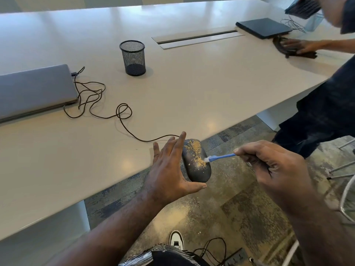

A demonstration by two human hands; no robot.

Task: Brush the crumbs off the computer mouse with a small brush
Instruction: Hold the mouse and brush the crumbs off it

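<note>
My left hand (pixel 169 167) holds a black wired computer mouse (pixel 196 167) just past the table's near edge, over the floor, thumb under its rear and fingers along its left side. Tan crumbs (pixel 196 150) lie across the mouse's top in a band from front to middle. My right hand (pixel 269 162) pinches a small blue brush (pixel 219 157) by its handle. The brush's white bristles touch the crumbs on the mouse's right side.
The mouse cable (pixel 107 110) loops across the white table (pixel 192 89) to a closed grey laptop (pixel 32 89) at left. A black mesh pen cup (pixel 133 57) stands behind. Another person (pixel 326 104) at right wipes the table beside a dark laptop (pixel 264 27). Crumbs dust the floor (pixel 184 210).
</note>
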